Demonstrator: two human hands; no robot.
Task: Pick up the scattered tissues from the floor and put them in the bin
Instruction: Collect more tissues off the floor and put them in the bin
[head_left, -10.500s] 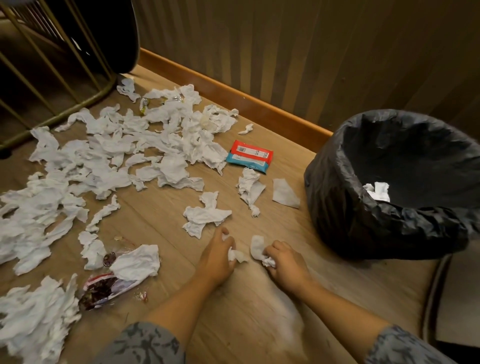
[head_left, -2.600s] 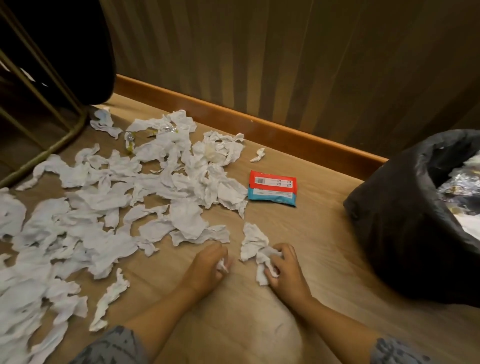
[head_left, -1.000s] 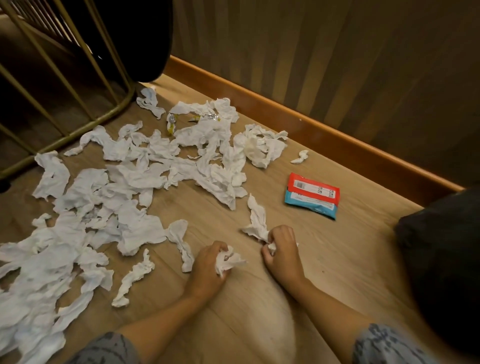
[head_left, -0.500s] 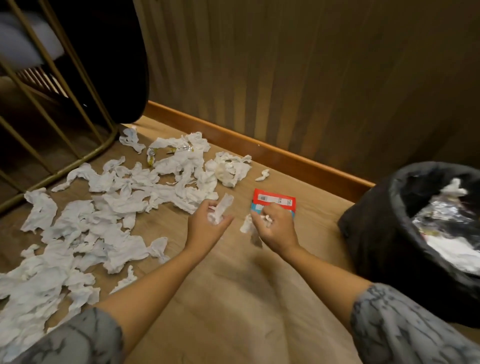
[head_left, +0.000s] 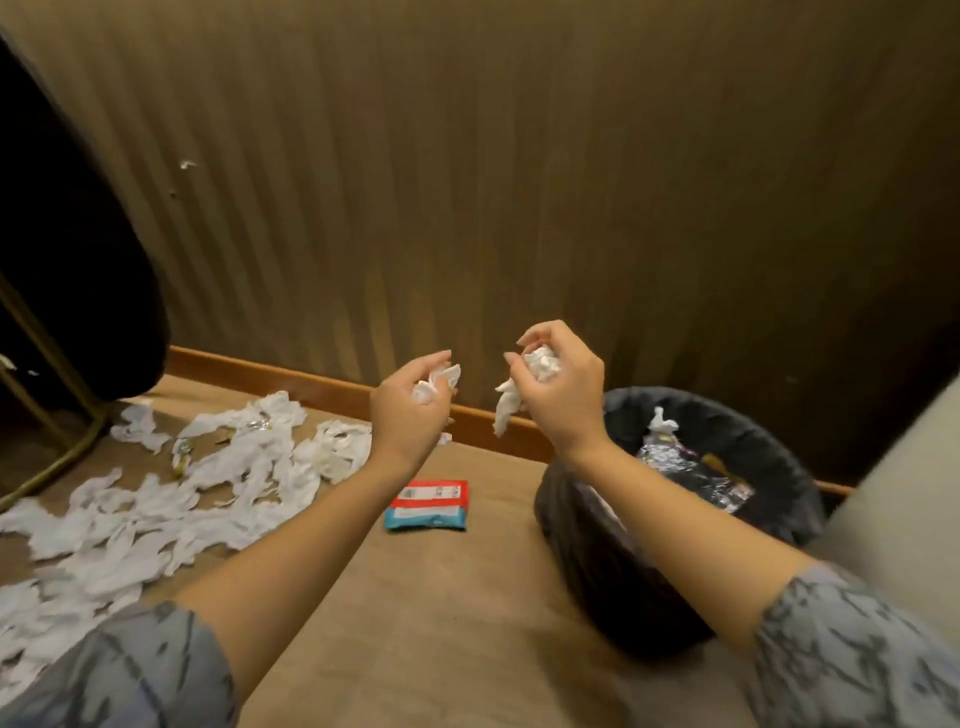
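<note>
Main risk: we are holding both wads clear of the floor but neither is over the bin (head_left: 769, 431) yet, so letting go now is dropping them back on the floor (head_left: 467, 597). The tail of the tissue in the right hand (head_left: 558, 392) is dangling loose below the fingers (head_left: 524, 345), left of the bin's rim, and is likely to snag or tear off on the way across. The left hand (head_left: 410, 410) is sitting further left, above the red and blue packet (head_left: 428, 505), so it is needing the longer swing and a loose grip is shedding bits. Pose: both forearms are reaching forward and up, palms turned inward, wrists cocked. Left fingers are curled together around a small crumpled tissue (head_left: 434, 384); right fingers are closed on a bigger wad (head_left: 540, 364). The remaining tissues (head_left: 208, 499) are lying on the floor at far left; the bin is already holding some waste.
</note>
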